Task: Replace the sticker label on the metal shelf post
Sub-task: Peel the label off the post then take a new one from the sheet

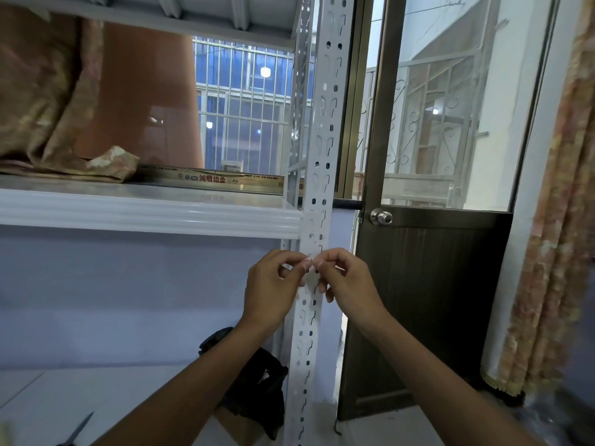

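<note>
The left hand (273, 281) and right hand (346, 281) pinched the sticker label (310, 260) at the shelf post (322, 140); it looked flimsy and was probably best held by its edges.

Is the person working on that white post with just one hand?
No, the left hand and the right hand are both up at the post, fingertips nearly meeting in front of it.

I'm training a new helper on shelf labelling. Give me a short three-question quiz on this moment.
1. True or false: the left hand and right hand meet fingertip to fingertip in front of the perforated post, below the shelf beam.
2. What lies at the bottom left corner? A scissors, B hammer, C tape roll.
3. Fill in: the door right of the post has a round metal ____.
Key: 1 true; 2 A; 3 knob.
</note>
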